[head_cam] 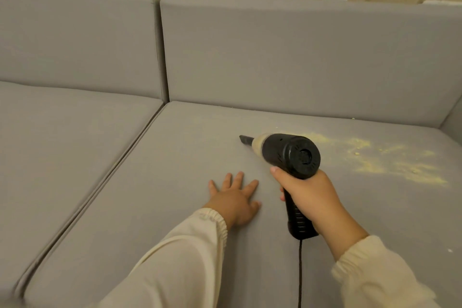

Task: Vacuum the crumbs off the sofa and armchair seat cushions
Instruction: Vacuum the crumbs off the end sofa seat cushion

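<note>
Head: right hand [315,197] around vacuum [290,155]

Cord [300,272] cut off at bottom edge; handle [298,220] partly hidden by right hand [312,195].

The grey sofa seat cushion [175,182] carries yellow crumbs [390,157], seemingly powdery, and 1 flat hand [235,197].

The light is warm, yellowish and rather dim, spread evenly with only soft shadows in the gap between the cushions [105,175]. No glare is seen. The picture looks slightly soft, and the wide lens bends straight lines near the edges.
</note>
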